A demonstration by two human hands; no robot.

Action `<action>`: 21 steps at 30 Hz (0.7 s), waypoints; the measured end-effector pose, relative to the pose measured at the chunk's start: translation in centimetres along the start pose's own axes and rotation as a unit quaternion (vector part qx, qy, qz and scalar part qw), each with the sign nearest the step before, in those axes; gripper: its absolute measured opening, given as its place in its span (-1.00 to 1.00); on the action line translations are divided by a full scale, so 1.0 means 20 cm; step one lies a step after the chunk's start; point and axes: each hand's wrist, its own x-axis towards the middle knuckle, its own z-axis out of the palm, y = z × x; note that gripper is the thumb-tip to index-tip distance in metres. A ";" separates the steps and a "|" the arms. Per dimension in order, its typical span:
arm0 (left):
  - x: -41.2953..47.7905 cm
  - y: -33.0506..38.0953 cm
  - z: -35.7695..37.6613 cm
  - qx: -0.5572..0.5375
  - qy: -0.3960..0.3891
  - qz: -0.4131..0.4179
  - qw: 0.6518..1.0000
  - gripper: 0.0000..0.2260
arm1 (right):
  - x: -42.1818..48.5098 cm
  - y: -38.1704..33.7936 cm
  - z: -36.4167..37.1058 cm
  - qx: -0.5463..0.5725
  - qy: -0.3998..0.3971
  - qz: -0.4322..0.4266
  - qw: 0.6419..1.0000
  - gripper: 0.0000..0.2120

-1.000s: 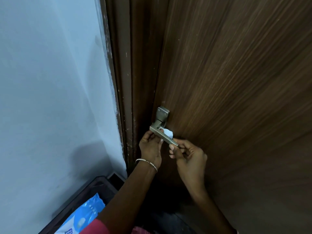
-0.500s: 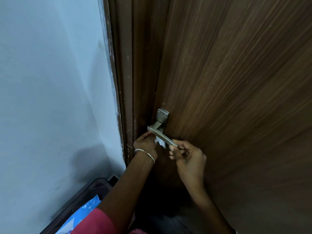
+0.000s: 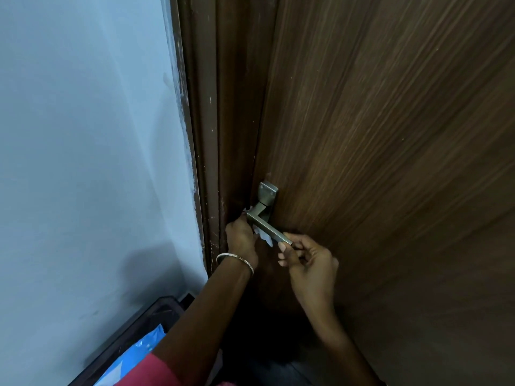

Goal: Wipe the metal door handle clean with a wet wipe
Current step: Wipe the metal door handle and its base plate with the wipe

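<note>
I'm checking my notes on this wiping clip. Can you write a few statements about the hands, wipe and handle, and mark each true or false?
1. The left hand holds the wet wipe against the door handle. True.
2. The right hand pinches the lever's free end. True.
3. The wipe covers the handle's square plate. False: the plate is bare; the wipe sits beneath the lever.
4. A bracelet is on the right wrist. False: left wrist.
5. The door is white. False: brown wood grain.

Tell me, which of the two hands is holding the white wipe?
The left hand, the one with the bangle, presses the wet wipe under the door handle. The right hand only pinches the handle's free end.
</note>
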 end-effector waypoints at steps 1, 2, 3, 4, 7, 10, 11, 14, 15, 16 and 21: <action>-0.01 0.00 0.00 0.021 0.002 0.013 1.000 -0.72 | 0.00 0.00 0.00 0.001 0.000 0.001 1.000 -0.80; 0.00 -0.01 -0.01 0.033 0.009 0.029 0.999 -0.76 | 0.00 0.01 0.00 0.002 -0.001 0.001 1.000 -0.80; -0.01 -0.01 -0.01 0.036 0.009 0.041 0.998 -0.79 | 0.00 0.01 0.00 0.002 -0.003 0.000 1.000 -0.80; -0.01 -0.02 -0.01 0.033 0.010 0.055 0.998 -0.80 | 0.00 0.01 0.00 0.001 -0.005 -0.002 1.000 -0.80; -0.04 -0.03 -0.01 0.053 0.006 0.104 0.993 -0.72 | 0.00 0.00 -0.01 0.008 -0.005 -0.001 1.000 -0.81; -0.09 -0.04 0.01 0.114 0.024 0.215 0.970 -0.68 | -0.01 -0.01 -0.01 0.005 -0.010 -0.001 1.000 -0.81; -0.11 -0.04 0.01 0.132 0.031 0.251 0.959 -0.67 | -0.01 -0.01 -0.02 0.003 -0.014 -0.001 1.000 -0.81; -0.12 -0.04 0.02 0.194 0.037 0.347 0.917 -0.69 | -0.01 -0.01 -0.01 0.006 -0.021 0.006 1.000 -0.81; -0.13 -0.03 0.03 0.210 0.037 0.377 0.901 -0.71 | -0.01 -0.01 -0.02 0.006 -0.022 0.008 1.000 -0.80; -0.13 -0.03 0.03 0.222 0.040 0.405 0.886 -0.72 | -0.01 -0.01 -0.02 0.006 -0.024 0.007 1.000 -0.81; -0.14 0.00 0.04 0.282 0.067 0.489 0.823 -0.78 | -0.01 0.01 -0.01 0.018 -0.021 0.001 1.000 -0.82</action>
